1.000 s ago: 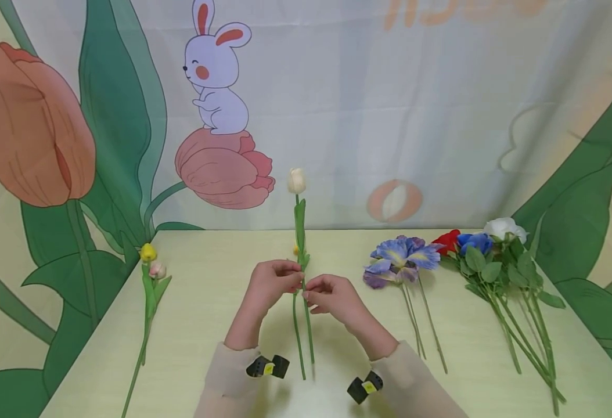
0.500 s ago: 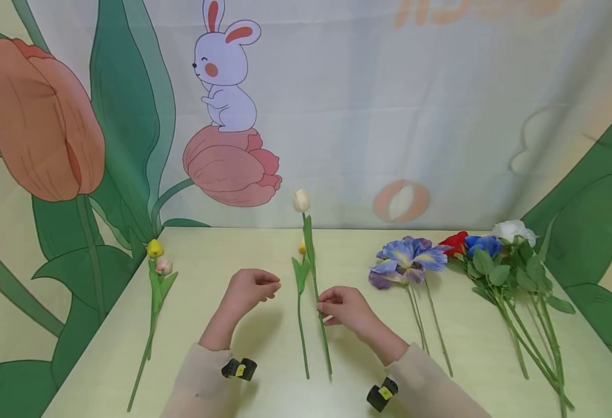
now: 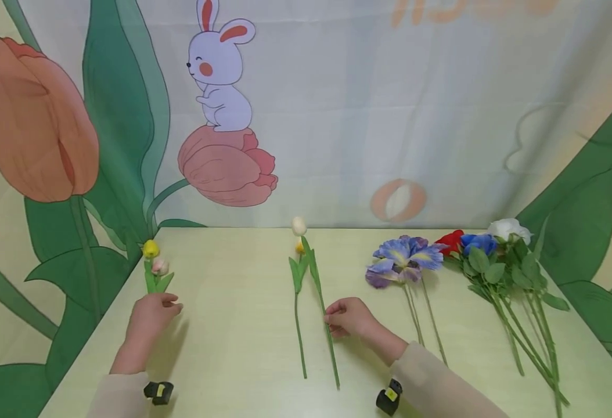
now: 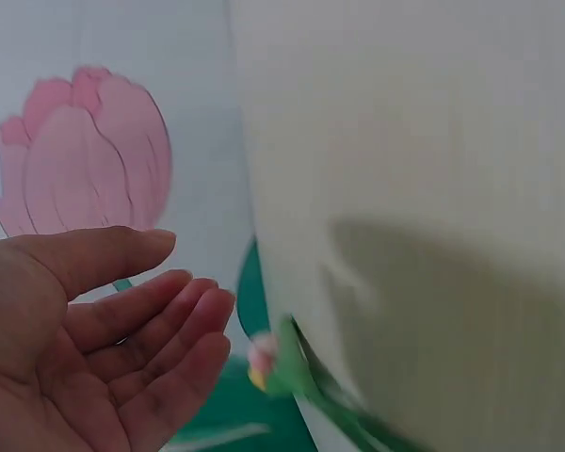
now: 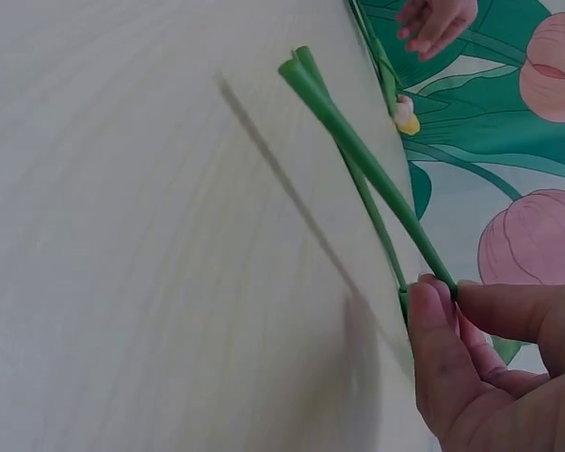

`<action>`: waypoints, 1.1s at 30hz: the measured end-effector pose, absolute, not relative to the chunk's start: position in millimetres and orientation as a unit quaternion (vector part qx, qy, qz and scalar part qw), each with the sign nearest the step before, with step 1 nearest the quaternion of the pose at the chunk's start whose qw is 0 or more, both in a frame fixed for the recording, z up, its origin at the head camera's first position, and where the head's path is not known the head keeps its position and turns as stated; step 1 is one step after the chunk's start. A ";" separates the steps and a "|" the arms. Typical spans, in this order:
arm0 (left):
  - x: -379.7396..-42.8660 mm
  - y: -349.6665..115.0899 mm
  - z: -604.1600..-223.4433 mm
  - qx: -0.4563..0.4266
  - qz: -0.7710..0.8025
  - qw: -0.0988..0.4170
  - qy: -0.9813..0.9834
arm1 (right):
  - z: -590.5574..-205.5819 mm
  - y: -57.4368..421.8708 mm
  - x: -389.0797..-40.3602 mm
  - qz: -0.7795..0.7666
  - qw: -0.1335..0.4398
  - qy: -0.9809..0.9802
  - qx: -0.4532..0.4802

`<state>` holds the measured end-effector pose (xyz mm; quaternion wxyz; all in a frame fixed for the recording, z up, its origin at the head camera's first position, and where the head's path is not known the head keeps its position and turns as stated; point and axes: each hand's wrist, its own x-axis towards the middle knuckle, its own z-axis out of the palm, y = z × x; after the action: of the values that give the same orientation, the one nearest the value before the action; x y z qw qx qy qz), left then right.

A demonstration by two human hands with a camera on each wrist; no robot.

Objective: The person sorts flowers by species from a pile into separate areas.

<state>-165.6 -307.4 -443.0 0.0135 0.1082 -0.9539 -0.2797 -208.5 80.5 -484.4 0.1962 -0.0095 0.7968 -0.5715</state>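
Note:
My right hand [image 3: 350, 318] pinches the green stem of a white tulip [image 3: 299, 226] between thumb and fingers, the bloom pointing to the back of the table. In the right wrist view the stem [image 5: 367, 160] sticks out past the fingertips, its cut end raised over its shadow. Just left of it lies a yellow tulip [image 3: 297, 278], its bloom partly behind the white one. My left hand [image 3: 151, 316] is over the stems of a yellow tulip [image 3: 151, 249] and a pink tulip [image 3: 160, 266]. The left wrist view shows its fingers [image 4: 169, 330] relaxed, holding nothing, apart from those flowers.
Blue-purple irises [image 3: 402, 258] lie right of my right hand. Farther right is a bunch of roses: red [image 3: 449, 242], blue [image 3: 478, 244] and white [image 3: 510, 229], with long crossing stems. A printed cloth [image 3: 327, 116] hangs behind the pale table [image 3: 233, 348].
My left hand has let go of the white tulip and moved left to the yellow and pink tulips. The right hand has lowered the white tulip toward the table, shifting slightly right.

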 end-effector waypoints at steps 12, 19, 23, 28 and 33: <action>-152.6 -364.2 -457.8 0.170 -0.225 -0.053 -0.958 | -487.5 80.1 -217.5 -0.572 0.204 0.793 0.049; -153.8 -369.7 -467.9 0.184 -0.241 -0.069 -0.950 | -492.0 83.6 -227.1 -0.570 0.215 0.789 0.082; -155.0 -370.8 -473.1 0.187 -0.247 -0.053 -0.949 | -494.3 84.1 -229.2 -0.564 0.216 0.792 0.092; -156.7 -370.5 -473.9 0.180 -0.243 -0.042 -0.952 | -495.3 84.5 -229.2 -0.556 0.209 0.800 0.083; -158.2 -369.1 -469.3 0.170 -0.240 -0.035 -0.955 | -495.7 84.2 -229.3 -0.541 0.197 0.815 0.067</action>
<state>-158.2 -369.1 -469.3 -0.0354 0.1695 -0.9551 -0.2404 -229.3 84.2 -495.7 0.1969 0.0674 0.8146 -0.5413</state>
